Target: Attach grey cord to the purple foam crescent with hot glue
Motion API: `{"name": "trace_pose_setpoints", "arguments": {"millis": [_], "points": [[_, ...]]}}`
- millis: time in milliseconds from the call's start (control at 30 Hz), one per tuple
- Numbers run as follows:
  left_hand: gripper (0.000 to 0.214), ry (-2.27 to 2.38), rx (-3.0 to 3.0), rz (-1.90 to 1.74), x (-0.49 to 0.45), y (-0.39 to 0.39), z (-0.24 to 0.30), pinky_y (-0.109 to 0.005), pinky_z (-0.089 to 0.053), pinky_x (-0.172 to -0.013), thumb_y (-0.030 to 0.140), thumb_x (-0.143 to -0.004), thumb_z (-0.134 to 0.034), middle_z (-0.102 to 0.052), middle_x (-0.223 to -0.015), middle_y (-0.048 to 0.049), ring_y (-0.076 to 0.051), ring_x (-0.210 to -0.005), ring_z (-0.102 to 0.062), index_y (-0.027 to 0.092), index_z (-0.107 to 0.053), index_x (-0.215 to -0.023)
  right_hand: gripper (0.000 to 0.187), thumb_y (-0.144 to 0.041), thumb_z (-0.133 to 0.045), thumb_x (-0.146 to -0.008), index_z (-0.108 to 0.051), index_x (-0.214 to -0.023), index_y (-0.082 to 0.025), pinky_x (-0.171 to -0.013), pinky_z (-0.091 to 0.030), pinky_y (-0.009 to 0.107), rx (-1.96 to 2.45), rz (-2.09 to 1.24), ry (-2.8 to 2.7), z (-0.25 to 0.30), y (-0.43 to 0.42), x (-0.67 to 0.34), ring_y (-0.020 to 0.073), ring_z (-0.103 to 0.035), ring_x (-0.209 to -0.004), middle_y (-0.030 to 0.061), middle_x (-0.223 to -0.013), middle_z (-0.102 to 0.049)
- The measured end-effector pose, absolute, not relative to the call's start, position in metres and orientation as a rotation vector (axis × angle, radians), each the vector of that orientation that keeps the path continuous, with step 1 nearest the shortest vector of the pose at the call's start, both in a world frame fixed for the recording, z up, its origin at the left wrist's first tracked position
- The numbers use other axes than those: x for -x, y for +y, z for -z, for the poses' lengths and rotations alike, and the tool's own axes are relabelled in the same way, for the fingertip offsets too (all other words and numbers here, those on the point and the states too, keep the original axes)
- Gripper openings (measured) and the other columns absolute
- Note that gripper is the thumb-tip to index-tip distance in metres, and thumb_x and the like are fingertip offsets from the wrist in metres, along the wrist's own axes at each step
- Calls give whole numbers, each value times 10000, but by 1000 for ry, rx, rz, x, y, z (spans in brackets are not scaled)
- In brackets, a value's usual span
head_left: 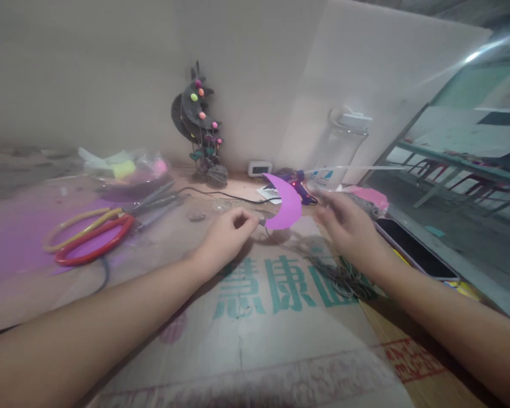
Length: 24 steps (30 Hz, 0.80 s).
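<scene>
My left hand (232, 235) is closed in a pinch at the lower tip of a purple crescent cutout (289, 204), holding it up above the table. A small dark piece shows between the fingertips and the crescent; I cannot make out what it is. To the right, my right hand (344, 224) is somewhat blurred, with thumb and fingers a little apart and nothing visible in them. Just beyond its fingertips lies a dark blue glue gun (300, 184) with a red light, partly behind the crescent. A bundle of grey-green string (348, 277) lies below the right wrist.
Red-and-yellow-handled scissors (96, 235) lie on purple sheet material (12, 243) at left. A decorated dark crescent ornament (195, 110) stands against the back board. Behind are a small white clock (260, 168) and a clear bottle (338, 147). A phone (416, 249) lies at right.
</scene>
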<state>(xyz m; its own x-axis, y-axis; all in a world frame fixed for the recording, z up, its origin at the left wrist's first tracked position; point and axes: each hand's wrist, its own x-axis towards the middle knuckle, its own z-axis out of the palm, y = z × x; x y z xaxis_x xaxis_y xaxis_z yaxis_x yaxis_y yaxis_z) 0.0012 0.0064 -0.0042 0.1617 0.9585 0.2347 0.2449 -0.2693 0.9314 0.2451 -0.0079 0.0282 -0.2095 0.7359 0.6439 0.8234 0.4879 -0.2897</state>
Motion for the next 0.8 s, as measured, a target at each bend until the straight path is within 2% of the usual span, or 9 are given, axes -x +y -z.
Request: {"name": "trace_pose_setpoints", "arguments": {"millis": [67,167,400,800], "points": [[203,1172,-1683,-1143,-1,6,4,-255,-379,-579,357,-789,-556,-556,-612,17,-144,-609,-505,188,-550,-678,373,-354,-405,-950,-535,-1269,-212,-745,-471,348,1175,241,-2273,-24,-29,-231,235,-607,-865,105,-999,-646],[208,1167,-1732,-1129,-2,5,4,-251,-386,-587,357,-798,-555,-568,-629,16,-144,-618,-515,187,-556,-680,416,-377,-368,-963,-513,-1304,-186,-701,-457,338,1113,389,-2416,-17,-40,-216,231,-595,-816,99,-911,-643],[175,1153,-1845,-1067,-3,2,4,-260,-401,-644,290,-800,-539,-574,-631,20,-138,-619,-520,186,-537,-659,352,-394,-394,-966,-636,-1059,-156,-660,-425,308,1102,483,-2387,-9,-25,-217,211,-609,-743,88,-820,-679],[157,1152,-1922,-1059,-2,3,5,-255,-401,-656,278,-802,-535,-622,-693,9,-144,-659,-545,181,-578,-686,312,-356,-409,-969,-639,-1020,-152,-634,-384,294,1099,588,-2419,-6,-26,-215,202,-603,-733,86,-784,-674]]}}
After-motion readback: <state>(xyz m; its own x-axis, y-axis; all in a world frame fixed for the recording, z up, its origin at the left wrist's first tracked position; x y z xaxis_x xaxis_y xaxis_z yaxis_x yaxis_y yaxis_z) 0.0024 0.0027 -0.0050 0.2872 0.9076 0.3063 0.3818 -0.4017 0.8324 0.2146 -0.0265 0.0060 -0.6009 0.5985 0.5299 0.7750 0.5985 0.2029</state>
